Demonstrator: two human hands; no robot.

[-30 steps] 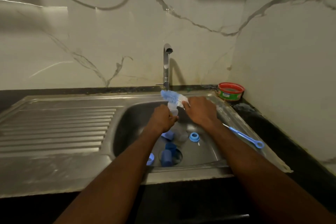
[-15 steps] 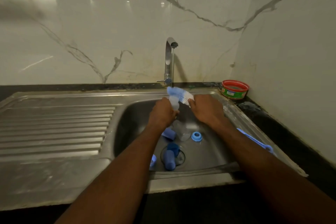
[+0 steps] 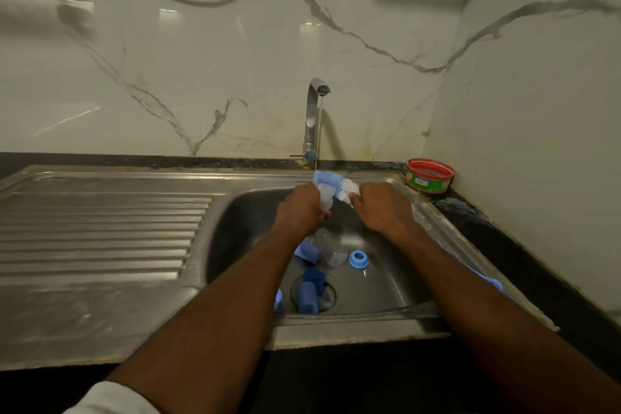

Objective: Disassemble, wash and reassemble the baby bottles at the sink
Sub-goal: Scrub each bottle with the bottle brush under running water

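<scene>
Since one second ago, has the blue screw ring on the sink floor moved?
No. The blue screw ring lies in the same spot as before, to the right of the drain and a little beyond it. Only the camera view shifted.

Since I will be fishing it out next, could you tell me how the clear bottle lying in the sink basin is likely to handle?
The clear bottle lies on its side, so a nudge would probably roll it. It looks like thin, empty plastic, likely light. The tap is running, so it is probably wet and slippery.
</scene>
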